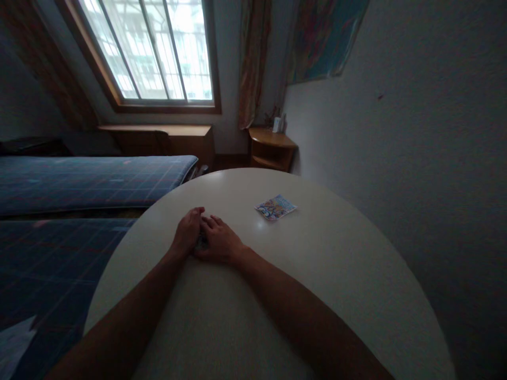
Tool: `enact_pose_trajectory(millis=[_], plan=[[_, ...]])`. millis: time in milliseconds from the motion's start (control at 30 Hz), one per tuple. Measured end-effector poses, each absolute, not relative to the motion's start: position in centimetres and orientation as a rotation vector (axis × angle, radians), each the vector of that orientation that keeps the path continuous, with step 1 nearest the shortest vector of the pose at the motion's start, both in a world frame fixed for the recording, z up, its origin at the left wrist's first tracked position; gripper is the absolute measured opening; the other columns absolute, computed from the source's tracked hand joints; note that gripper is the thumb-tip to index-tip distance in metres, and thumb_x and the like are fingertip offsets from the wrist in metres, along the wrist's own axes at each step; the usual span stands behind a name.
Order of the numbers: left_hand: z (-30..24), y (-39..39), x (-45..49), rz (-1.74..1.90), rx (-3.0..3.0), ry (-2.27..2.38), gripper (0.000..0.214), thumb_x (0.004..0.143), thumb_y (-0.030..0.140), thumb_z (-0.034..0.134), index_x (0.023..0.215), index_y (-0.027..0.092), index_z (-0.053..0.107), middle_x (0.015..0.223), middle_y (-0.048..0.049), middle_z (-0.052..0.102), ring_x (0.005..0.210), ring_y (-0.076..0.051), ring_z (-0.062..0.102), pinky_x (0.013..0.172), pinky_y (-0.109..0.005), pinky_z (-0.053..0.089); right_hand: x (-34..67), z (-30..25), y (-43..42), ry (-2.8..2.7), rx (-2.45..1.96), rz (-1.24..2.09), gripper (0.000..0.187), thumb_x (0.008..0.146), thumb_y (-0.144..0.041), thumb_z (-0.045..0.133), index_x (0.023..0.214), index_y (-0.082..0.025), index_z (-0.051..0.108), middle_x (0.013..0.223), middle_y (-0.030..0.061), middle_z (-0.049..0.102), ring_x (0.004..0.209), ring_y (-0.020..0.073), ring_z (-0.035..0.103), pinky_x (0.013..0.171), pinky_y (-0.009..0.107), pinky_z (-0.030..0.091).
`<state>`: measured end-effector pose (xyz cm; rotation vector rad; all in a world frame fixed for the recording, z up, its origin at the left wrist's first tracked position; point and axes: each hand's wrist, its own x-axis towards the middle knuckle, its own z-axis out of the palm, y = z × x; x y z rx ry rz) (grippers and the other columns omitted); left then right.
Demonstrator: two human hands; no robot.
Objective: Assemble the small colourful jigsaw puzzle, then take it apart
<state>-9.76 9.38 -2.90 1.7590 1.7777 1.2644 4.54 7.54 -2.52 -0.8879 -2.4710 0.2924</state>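
Both hands meet on the round white table point(317, 253), left of its middle. My left hand point(188, 230) stands on its edge with the fingers together and curved inward. Against it lies my right hand point(219, 240), palm down, its fingers bent toward the left palm. Between them shows a bit of something small, dark and patterned point(202, 241); the hands hide most of it, so I cannot tell its kind. Farther back and to the right, a colourful printed picture card point(276, 207) lies flat, apart from both hands.
Beds with blue plaid covers point(91, 182) stand to the left of the table. A grey wall point(415, 158) runs along the right. Behind are a wooden corner shelf point(273, 138), a low wooden desk point(190, 131) and a window point(150, 53). White paper point(16, 343) lies at lower left.
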Motion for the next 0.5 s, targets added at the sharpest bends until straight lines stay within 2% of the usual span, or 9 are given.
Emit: enact_pose_trajectory(millis=[133, 200, 267, 400, 500], plan=[[-2.3, 9.0, -9.8, 1.248, 1.862, 1.804, 0.055, 0.098, 0.041, 0.022, 0.118, 0.012, 0.063, 0.121, -0.0153, 0.067, 0.115, -0.027, 0.061, 0.104, -0.046, 0.044, 7.0, -1.9, 7.2, -2.403, -0.954, 0.161, 0.064, 0.085, -0.056, 0.061, 0.132, -0.013, 0.055, 0.141, 0.0154, 0.054, 0.134, 0.0296, 0.043, 0.116, 0.042, 0.029], [-1.9, 8.0, -8.7, 1.22, 1.974, 1.747, 0.051, 0.097, 0.044, 0.03, 0.121, 0.015, 0.064, 0.127, -0.0125, 0.065, 0.121, -0.027, 0.058, 0.108, -0.045, 0.041, 9.8, -1.6, 7.3, -2.35, -1.132, 0.072, 0.053, 0.093, -0.047, 0.054, 0.134, -0.014, 0.054, 0.143, 0.0154, 0.052, 0.132, 0.0291, 0.044, 0.114, 0.044, 0.032], [-1.7, 6.7, -7.2, 1.15, 2.124, 1.662, 0.045, 0.095, 0.045, 0.041, 0.125, 0.019, 0.064, 0.135, -0.009, 0.061, 0.131, -0.027, 0.05, 0.114, -0.045, 0.033, 13.0, -1.5, 7.8, -2.26, -1.391, -0.009, 0.056, 0.094, -0.045, 0.053, 0.141, -0.014, 0.048, 0.149, 0.0175, 0.044, 0.136, 0.0323, 0.039, 0.113, 0.049, 0.03], [-2.0, 4.5, -4.8, 0.648, 2.543, 1.727, 0.051, 0.092, 0.047, 0.055, 0.14, 0.031, 0.053, 0.155, -0.0081, 0.04, 0.145, -0.04, 0.026, 0.115, -0.058, 0.025, 18.1, -1.7, 9.8, -2.2, -1.702, 0.086, 0.06, 0.095, -0.042, 0.05, 0.145, -0.009, 0.045, 0.152, 0.0235, 0.038, 0.139, 0.04, 0.033, 0.11, 0.06, 0.027], [-2.2, 4.2, -4.6, 0.434, 2.519, 1.869, 0.045, 0.096, 0.046, 0.05, 0.139, 0.034, 0.055, 0.153, -0.0086, 0.042, 0.144, -0.041, 0.028, 0.114, -0.059, 0.026, 19.1, -1.9, 11.5, -2.322, -1.562, 0.161, 0.045, 0.097, -0.027, 0.044, 0.137, -0.007, 0.054, 0.146, 0.0211, 0.048, 0.139, 0.0328, 0.038, 0.115, 0.052, 0.025]])
